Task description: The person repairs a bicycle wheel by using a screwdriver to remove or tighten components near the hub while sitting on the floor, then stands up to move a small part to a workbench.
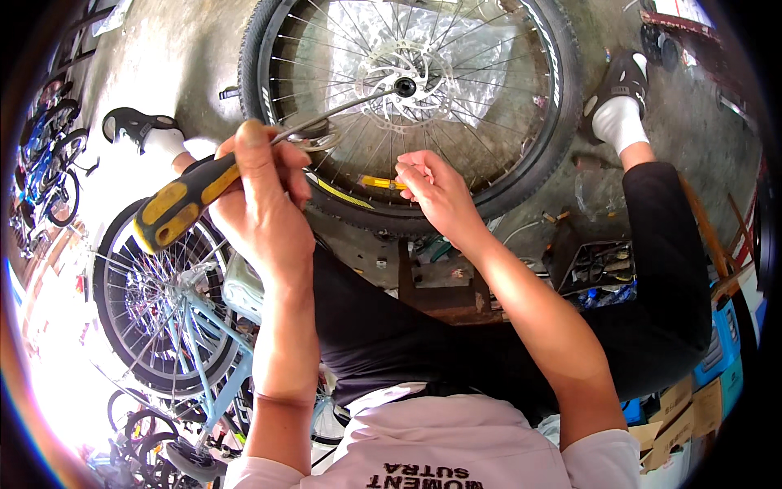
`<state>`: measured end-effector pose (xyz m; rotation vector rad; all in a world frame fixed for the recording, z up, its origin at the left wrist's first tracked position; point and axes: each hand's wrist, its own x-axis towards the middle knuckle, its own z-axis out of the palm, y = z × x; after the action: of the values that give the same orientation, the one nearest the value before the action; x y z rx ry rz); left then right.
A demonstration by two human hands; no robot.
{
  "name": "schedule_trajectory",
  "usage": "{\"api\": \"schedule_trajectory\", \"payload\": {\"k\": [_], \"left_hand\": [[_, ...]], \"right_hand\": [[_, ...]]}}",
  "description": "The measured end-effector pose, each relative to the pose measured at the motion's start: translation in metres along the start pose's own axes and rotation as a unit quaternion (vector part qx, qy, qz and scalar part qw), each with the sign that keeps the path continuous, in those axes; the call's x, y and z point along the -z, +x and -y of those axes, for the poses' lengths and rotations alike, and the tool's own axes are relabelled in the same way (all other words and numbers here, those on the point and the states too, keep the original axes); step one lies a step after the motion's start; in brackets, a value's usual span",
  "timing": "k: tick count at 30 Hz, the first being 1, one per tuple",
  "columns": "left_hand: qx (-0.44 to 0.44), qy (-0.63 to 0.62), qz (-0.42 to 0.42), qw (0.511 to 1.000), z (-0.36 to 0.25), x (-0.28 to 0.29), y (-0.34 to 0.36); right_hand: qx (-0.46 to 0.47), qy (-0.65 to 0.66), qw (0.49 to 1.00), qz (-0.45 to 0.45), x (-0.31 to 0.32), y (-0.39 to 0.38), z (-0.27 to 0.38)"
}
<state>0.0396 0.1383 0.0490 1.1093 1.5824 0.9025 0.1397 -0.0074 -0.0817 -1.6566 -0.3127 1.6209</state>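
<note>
My left hand (265,191) is closed round a long screwdriver with a black-and-yellow handle (181,202). Its thin shaft slants up to the right, and the tip appears over the hub (405,87) of a bicycle wheel. Several metal rings (322,137) show beside the fingers of that hand; whether they are held is unclear. With fingertips pinched, my right hand (436,191) grips a small, narrow yellow piece (379,182) at the wheel's near side. The wheel has a black tyre (562,106), thin spokes and a silver brake disc (371,72).
Clear plastic sheeting (334,45) lies under the wheel on the concrete floor. A light-blue bicycle (216,359) stands at left. Near my right leg sits a dark toolbox (570,257) with mixed small parts. Cardboard boxes (672,420) and a blue case (717,346) are at lower right.
</note>
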Motion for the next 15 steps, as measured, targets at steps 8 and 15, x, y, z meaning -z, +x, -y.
{"api": "schedule_trajectory", "payload": {"k": [8, 15], "left_hand": [[-0.008, 0.082, 0.067, 0.994, 0.015, -0.018, 0.005], [-0.006, 0.063, 0.103, 0.993, 0.030, -0.030, 0.005]], "right_hand": [[-0.065, 0.075, 0.995, 0.002, 0.002, -0.003, 0.017], [-0.097, 0.065, 0.993, 0.016, 0.004, -0.002, 0.018]]}}
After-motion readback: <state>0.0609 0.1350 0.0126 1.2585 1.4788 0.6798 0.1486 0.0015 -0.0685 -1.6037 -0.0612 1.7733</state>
